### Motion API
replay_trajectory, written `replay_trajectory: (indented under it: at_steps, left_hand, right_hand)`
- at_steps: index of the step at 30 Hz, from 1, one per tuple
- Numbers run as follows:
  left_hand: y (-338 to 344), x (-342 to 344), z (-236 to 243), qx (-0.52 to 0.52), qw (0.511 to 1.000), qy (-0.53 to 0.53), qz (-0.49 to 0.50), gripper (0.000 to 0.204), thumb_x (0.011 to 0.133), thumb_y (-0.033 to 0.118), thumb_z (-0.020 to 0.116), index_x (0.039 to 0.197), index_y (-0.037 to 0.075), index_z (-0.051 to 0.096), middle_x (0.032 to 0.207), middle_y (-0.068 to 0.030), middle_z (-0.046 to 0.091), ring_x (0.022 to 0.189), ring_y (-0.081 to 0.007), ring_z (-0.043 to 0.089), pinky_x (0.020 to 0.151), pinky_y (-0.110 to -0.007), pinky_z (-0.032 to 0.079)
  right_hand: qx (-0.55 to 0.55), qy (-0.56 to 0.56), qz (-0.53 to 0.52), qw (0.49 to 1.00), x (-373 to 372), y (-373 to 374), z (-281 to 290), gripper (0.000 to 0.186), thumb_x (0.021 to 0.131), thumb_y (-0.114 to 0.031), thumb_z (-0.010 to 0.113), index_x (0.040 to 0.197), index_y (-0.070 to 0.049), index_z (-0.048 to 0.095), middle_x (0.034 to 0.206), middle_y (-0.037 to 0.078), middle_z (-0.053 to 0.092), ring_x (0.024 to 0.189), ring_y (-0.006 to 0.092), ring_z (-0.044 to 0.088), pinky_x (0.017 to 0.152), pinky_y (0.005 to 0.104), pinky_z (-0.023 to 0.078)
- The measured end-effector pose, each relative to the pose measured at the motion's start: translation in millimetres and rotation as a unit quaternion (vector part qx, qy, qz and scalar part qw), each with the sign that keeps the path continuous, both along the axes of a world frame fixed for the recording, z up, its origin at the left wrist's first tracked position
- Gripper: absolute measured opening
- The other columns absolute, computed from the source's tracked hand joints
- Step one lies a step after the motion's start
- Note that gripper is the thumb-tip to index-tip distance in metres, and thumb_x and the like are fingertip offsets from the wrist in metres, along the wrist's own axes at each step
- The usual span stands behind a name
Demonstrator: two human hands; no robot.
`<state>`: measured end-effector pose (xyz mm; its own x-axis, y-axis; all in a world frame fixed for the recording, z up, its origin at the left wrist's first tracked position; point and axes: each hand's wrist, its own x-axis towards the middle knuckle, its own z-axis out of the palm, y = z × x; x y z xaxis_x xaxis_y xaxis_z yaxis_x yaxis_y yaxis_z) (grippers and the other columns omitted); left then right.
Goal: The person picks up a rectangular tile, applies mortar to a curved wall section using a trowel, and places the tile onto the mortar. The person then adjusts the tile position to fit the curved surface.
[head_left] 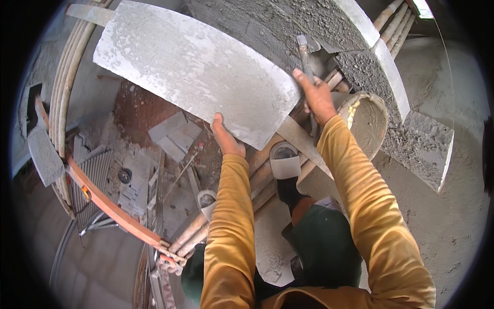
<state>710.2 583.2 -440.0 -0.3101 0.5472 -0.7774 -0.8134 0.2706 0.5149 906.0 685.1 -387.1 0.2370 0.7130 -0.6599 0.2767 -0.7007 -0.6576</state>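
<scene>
- Left hand [228, 141] is grasping the near edge of a pale grey slab [195, 67], the thumb pressing on the upper face and the other fingers hiding underneath.
- Right hand [317, 98] is clasping the handle of a tool [303, 51], whose squared grey head is pointing away from the person; the thumb side is sitting close by the slab's right end, and I cannot tell whether it is touching.
- That slab is stretching from the upper left to the middle of the view, its broad face showing grey smears, and its left end is covering part of a light board [87, 14].
- Beside the right wrist, a round bucket [386, 122] is holding grey paste [368, 129].
- Rough mortar [329, 26] is coating the surface beyond the tool, with pale edging [393, 77] bordering it on the right.
- Bamboo poles [195, 234] are running crosswise near the feet, one sandal [285, 167] showing clearly ahead of a dark sock [289, 190].
- Tile pieces [175, 135] are lying lower down, next to a reddish-brown patch [141, 110].
- Farther left, an orange-brown beam [113, 206] is slanting past a ridged sheet [95, 180].
- Mustard sleeves [234, 216] are covering both forearms.
</scene>
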Motion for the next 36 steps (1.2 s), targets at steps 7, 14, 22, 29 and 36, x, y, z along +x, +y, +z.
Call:
replay_trajectory:
  at_steps: [7,14,22,29,36]
  left_hand:
    - [-4,2,-50,0.001,0.997,0.072,-0.003,0.073,0.088,0.053,0.056,0.141,0.007,0.038,0.136,-0.0120,0.048,0.125,-0.0295,0.049,0.104,-0.043,0.040]
    - [-7,-8,-50,0.087,0.994,0.057,-0.044,0.082,0.092,0.053,0.057,0.146,-0.001,0.027,0.143,-0.0217,0.040,0.126,-0.0331,0.047,0.105,-0.047,0.041]
    - [-6,-14,-48,0.092,0.985,0.113,-0.090,0.066,0.095,0.047,0.055,0.138,-0.001,0.037,0.136,-0.0184,0.047,0.122,-0.0298,0.051,0.103,-0.042,0.043]
    - [-11,-11,-68,0.001,0.979,0.183,-0.094,0.090,0.097,0.055,0.049,0.154,-0.002,0.009,0.157,-0.0213,0.024,0.143,-0.0313,0.029,0.117,-0.040,0.022]
    - [-12,-10,-73,0.070,0.979,0.177,-0.069,0.093,0.096,0.060,0.045,0.154,-0.003,0.009,0.157,-0.0239,0.022,0.145,-0.0324,0.025,0.117,-0.040,0.020]
  right_hand:
    - [0.151,-0.126,0.113,0.974,-2,-12,-43,0.056,0.079,-0.042,0.077,0.105,0.006,0.062,0.088,0.019,0.068,0.083,0.0272,0.066,0.079,0.0367,0.050]
    - [0.141,-0.195,0.114,0.964,-11,-19,-38,0.049,0.081,-0.044,0.074,0.111,-0.007,0.066,0.098,0.022,0.068,0.091,0.0366,0.067,0.081,0.0447,0.051]
    - [0.358,-0.242,0.095,0.897,-19,-43,-6,0.040,0.088,-0.035,0.069,0.114,-0.004,0.064,0.102,0.021,0.064,0.097,0.0388,0.064,0.084,0.0462,0.050]
    - [0.355,-0.184,0.104,0.911,-13,-48,-9,0.039,0.089,-0.033,0.070,0.111,-0.001,0.065,0.093,0.018,0.068,0.081,0.0298,0.066,0.075,0.0384,0.051]
    - [0.353,-0.189,0.122,0.908,-7,-47,-15,0.047,0.088,-0.035,0.070,0.117,0.002,0.064,0.086,0.017,0.070,0.077,0.0236,0.067,0.074,0.0344,0.051]
